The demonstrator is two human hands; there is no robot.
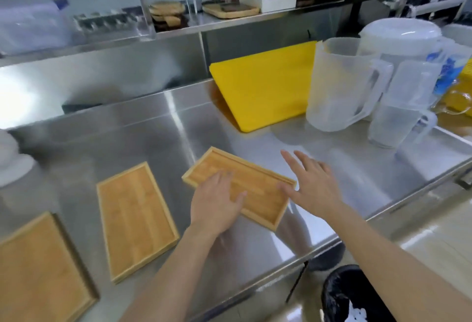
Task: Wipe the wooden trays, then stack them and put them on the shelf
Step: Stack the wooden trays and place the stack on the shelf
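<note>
Three wooden trays lie face up on the steel counter (pixel 158 127), none stacked. The right-hand tray (pixel 255 186) sits skewed, its long axis running from upper left to lower right, and it is the one under your hands. Your left hand (pixel 217 204) lies flat on its near-left part, fingers (pixel 224 176) together and extended, palm down, gripping nothing. Your right hand (pixel 311 184) is open with fingers spread, thumb just touching or just beside the tray's right short end; contact is hard to tell through blur. So the tray lies between your hands, left hand on it, right hand at its end. The middle tray (pixel 135 217) lies well apart to the left, long axis running away from you; the left tray (pixel 38 265) is cut off by the frame edge. No cloth is visible in either hand, so wiping looks not yet begun. The counter is bare and reflective around the trays. Behind stand a yellow cutting board (pixel 263 84) leaning on the backsplash, clear plastic jugs (pixel 339 84) to the right, and the shelf (pixel 229 19) above, already crowded.
</note>
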